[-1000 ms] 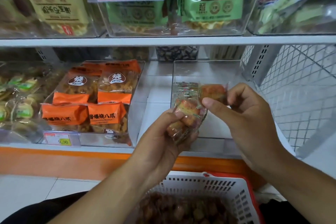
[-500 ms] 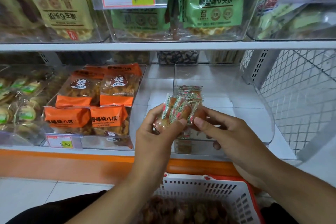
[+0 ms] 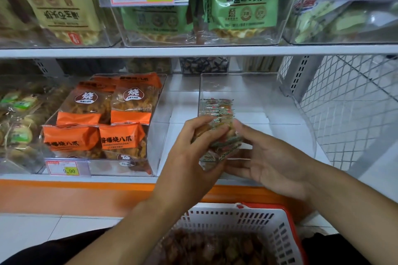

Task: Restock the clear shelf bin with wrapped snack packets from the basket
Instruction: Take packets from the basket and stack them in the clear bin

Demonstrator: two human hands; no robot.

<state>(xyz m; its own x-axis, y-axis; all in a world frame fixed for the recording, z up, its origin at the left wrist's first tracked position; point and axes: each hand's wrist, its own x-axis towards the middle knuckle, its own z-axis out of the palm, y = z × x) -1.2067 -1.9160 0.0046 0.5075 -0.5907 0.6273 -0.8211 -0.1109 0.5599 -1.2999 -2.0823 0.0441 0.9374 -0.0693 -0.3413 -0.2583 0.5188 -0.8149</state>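
Head view: we gripped a bundle of snack packets (image 3: 217, 142) at the clear bin (image 3: 301, 127) front, left hand (image 3: 189, 157) fingers curled over it, right hand (image 3: 269, 161) fingers straight beneath, above the basket (image 3: 247, 219).

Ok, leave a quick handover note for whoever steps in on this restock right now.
Left hand grips a bunch of wrapped snack packets at the front of the clear shelf bin.
Right hand steadies the bunch from the right, fingers mostly straight.
Done: a few packets stand along the bin's left wall.
Left: set this bunch in; the bin is mostly bare and the basket below holds plenty more.
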